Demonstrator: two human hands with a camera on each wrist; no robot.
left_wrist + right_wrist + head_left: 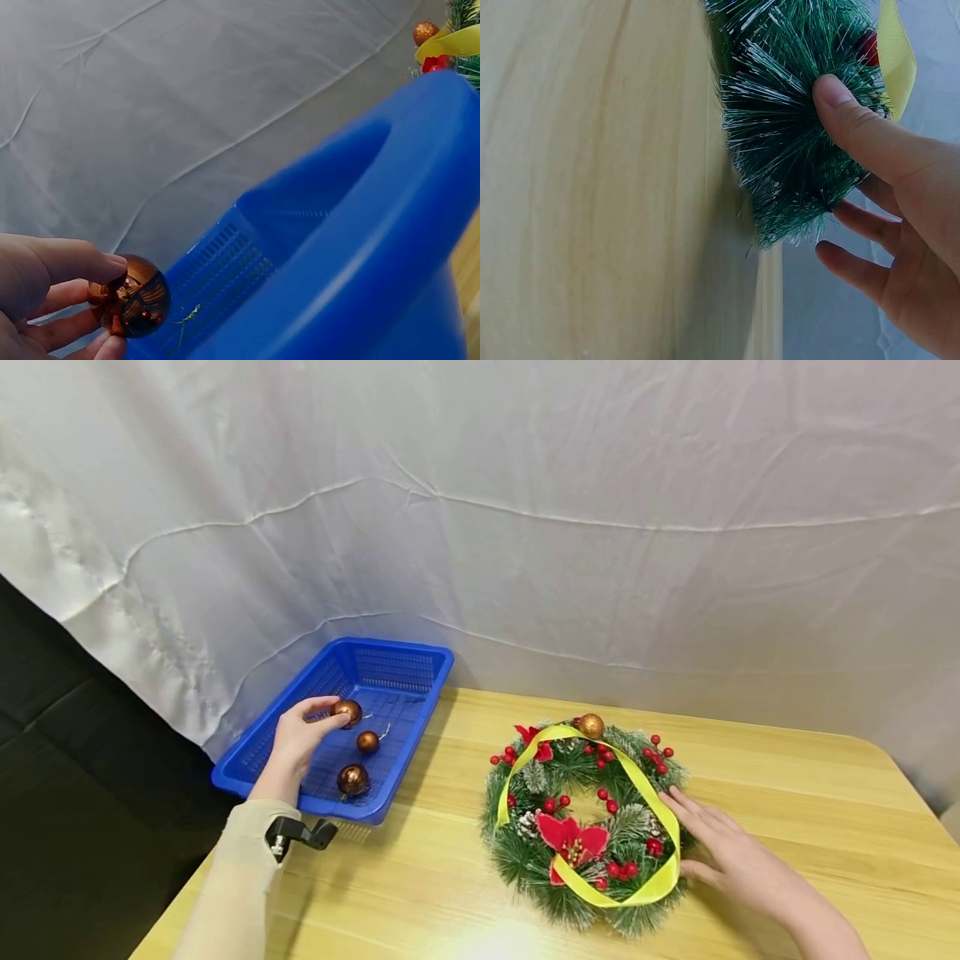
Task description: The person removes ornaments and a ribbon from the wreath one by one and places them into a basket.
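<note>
My left hand (298, 739) pinches a shiny brown Christmas ball (347, 713) between thumb and fingers, over the inside of the blue basket (255, 777). In the left wrist view the same ball (139, 296) has a thin string dangling from it. Two more brown balls, a smaller one (367, 742) and a larger one (352, 780), lie in the basket. Against the right edge of the green wreath (517, 864) my right hand (723, 852) rests with its fingers spread. The right wrist view has the thumb touching the needles (787, 127).
A yellow ribbon (652, 887) loops over the wreath, among red flowers (573, 841), berries and pinecones. One glittery copper ball (590, 726) sits at its far edge. Behind the wooden table (810, 777) hangs a pale curtain (562, 593); black cloth (67, 793) hangs at left.
</note>
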